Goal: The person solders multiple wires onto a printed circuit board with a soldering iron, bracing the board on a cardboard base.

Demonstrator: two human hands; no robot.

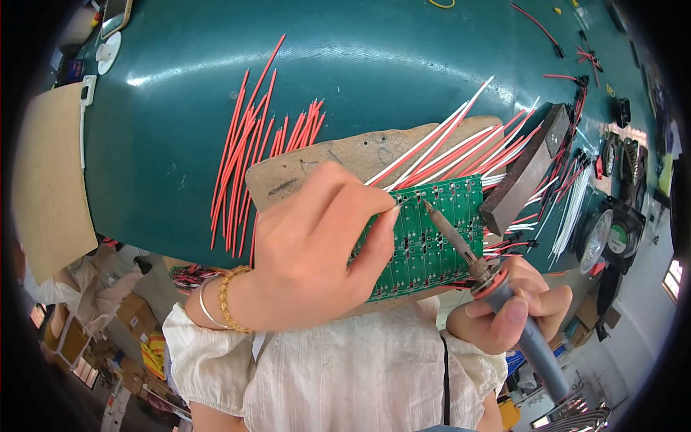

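My right hand (512, 306) is wrapped round the grey handle of a soldering iron (536, 353). The iron's tip reaches the upper part of a green circuit board (432, 248). My left hand (317, 241) lies over the board's left side, thumb and forefinger pinched together at its upper left corner; what is between these fingertips is too small to make out. Red and white wires (450, 162) run up and right from the board's far edge. Under the board is a worn brown wooden plank (353, 150). A dark rectangular bar (525, 169) rests across wires at the board's right.
Loose red wires (241, 158) lie on the green table mat (165, 158) left of the plank. Farther right are white wires (572, 212), black connectors and a fan (622, 234). A cardboard sheet (54, 180) stands at the far left, near a white plug (88, 90).
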